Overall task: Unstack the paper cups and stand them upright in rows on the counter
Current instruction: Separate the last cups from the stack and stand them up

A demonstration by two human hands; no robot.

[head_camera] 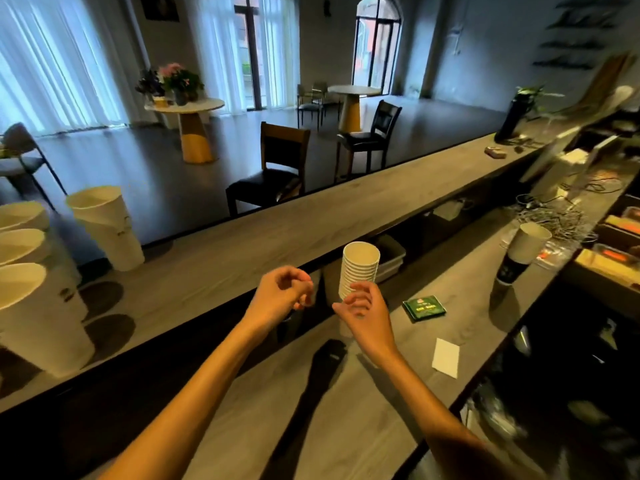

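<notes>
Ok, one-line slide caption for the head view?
Right hand grips the nested cup stack; left hand beside it, four cups upright.

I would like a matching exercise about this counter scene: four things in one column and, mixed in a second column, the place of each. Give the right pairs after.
Things:
1. stack of paper cups
2. green packet
3. white card
4. single white cups

Places:
A. standing upright on the upper counter, far left
B. lying flat on the lower counter, nearest the camera
C. at the right hand, above the lower counter
D. lying flat on the lower counter, just right of the right hand

Pairs: 1-C, 2-D, 3-B, 4-A
</notes>
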